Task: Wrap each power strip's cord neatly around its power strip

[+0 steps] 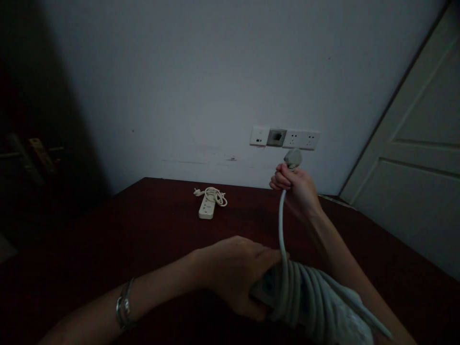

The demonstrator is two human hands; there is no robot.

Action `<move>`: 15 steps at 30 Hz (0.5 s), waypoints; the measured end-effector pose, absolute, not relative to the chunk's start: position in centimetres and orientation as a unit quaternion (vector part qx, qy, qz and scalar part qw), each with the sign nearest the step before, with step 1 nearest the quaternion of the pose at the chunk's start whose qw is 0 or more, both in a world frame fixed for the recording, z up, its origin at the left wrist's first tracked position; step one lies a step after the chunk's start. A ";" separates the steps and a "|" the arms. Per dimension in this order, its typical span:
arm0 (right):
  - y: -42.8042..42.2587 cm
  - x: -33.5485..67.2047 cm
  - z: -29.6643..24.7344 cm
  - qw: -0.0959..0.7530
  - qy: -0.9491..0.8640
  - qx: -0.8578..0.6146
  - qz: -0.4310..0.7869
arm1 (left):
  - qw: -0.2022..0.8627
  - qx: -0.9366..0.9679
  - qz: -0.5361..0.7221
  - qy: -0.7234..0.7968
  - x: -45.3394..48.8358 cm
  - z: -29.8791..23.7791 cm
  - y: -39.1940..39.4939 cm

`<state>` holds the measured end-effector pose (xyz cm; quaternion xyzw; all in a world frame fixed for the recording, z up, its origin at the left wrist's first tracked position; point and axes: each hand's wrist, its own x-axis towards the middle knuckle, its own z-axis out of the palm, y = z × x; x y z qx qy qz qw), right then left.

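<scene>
My left hand point(240, 270) grips the near end of a grey power strip point(266, 287), its fingers wrapped around the body. Several turns of pale grey cable point(311, 299) are wound around the strip. One length of that cable rises from the coil to my right hand point(294, 184), which is closed just below the plug. The grey plug point(293, 157) sticks up above my right fist, apart from the wall and in front of the sockets. Part of the strip is hidden under the cable and my left hand.
A second, white power strip point(207, 208) with its cord bunched on top lies on the dark red table point(143, 225). On the wall behind are a wall socket panel point(301, 140) and a grey network outlet point(276, 137). A white panelled door point(424, 158) stands at the right.
</scene>
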<state>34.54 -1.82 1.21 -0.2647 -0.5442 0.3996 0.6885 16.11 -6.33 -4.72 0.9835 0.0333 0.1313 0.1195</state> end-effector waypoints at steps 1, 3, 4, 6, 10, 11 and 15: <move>-1.2 34.7 0.7 0.696 -0.535 -0.269 0.396 | 0.128 0.981 0.129 0.064 16.0 -4.5 -6.1; -0.1 34.9 -0.3 0.712 -0.513 -0.281 0.388 | 0.137 0.975 0.124 0.122 15.8 -4.0 -5.7; 0.4 35.0 -0.9 0.722 -0.500 -0.287 0.382 | 0.139 0.972 0.124 0.142 15.7 -3.8 -5.6; 1.5 35.0 -2.2 0.737 -0.474 -0.304 0.373 | 0.144 0.968 0.131 0.156 15.5 -3.6 -5.3; 3.2 34.2 -4.9 0.714 -0.444 -0.354 0.409 | 0.178 0.965 0.149 0.119 15.3 -3.4 -4.8; 3.4 33.9 -5.3 0.699 -0.446 -0.362 0.427 | 0.185 0.965 0.154 0.104 15.3 -3.5 -4.7; 3.4 33.7 -6.0 0.627 -0.463 -0.376 0.502 | 0.206 0.953 0.200 0.100 15.0 -3.6 -4.0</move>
